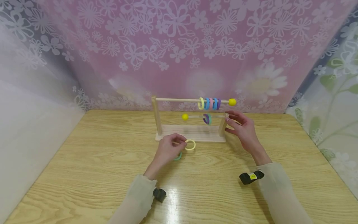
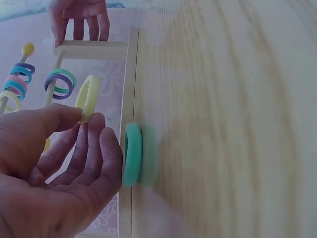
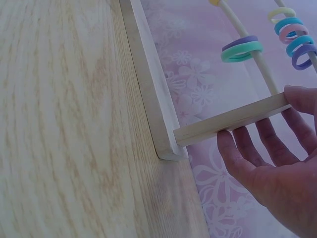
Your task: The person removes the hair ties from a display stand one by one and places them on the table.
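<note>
My left hand (image 1: 168, 148) pinches a pale yellow ring (image 2: 92, 96) between thumb and fingertips, just in front of the wooden stand's base (image 1: 190, 134). Beneath that hand a green ring (image 2: 132, 153) lies on the table, partly hidden in the head view. At the stand's right end, my right hand (image 1: 244, 129) grips the shorter post (image 3: 233, 119), thumb at its top and fingers along its outer side. A purple ring (image 1: 205, 119) and a green ring (image 1: 210, 119) hang together on the lower rod. Several yellow, blue, pink and purple rings hang on the upper rod (image 1: 179, 100).
The upper rod runs from the tall left post (image 1: 157, 116) and ends in a yellow ball (image 1: 232, 102). Another yellow ball (image 1: 185, 117) tips the lower rod on its left. Behind the wood-grain table (image 1: 98, 161) hangs a flowered pink curtain (image 1: 173, 62).
</note>
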The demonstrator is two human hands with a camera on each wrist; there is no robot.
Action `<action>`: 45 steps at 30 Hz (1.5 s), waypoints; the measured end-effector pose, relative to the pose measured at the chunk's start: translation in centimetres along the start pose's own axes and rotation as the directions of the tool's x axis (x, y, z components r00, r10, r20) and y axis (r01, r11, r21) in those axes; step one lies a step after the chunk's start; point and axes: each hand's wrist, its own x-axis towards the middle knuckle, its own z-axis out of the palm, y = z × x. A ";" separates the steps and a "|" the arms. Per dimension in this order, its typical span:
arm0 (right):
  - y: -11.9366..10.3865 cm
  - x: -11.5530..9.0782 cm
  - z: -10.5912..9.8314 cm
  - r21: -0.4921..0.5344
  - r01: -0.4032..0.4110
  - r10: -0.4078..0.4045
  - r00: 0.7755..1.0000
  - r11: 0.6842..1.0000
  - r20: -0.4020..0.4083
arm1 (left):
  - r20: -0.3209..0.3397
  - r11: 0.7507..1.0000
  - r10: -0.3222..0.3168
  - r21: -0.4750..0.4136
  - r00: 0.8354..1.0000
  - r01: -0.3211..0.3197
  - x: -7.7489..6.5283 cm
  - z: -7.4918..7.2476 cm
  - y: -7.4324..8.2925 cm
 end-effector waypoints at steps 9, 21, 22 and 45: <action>0.0 0.0 0.1 0.000 0.006 -0.006 1.000 1.000 -0.003 | 0.089 0.996 -0.044 0.081 0.995 0.037 -0.1 -0.3 0.4; 0.1 0.0 0.1 -0.019 0.010 -0.010 1.000 1.000 -0.009 | 0.210 0.990 -0.033 0.142 0.977 0.003 0.1 -0.2 0.8; 0.1 0.0 0.1 -0.018 0.009 -0.009 1.000 1.000 -0.009 | 0.212 0.988 -0.030 0.154 0.977 -0.004 0.1 -0.2 0.8; 0.2 0.0 0.1 -0.042 0.015 -0.016 1.000 0.999 -0.013 | 0.189 0.956 0.021 0.283 0.982 -0.075 0.1 -0.7 1.3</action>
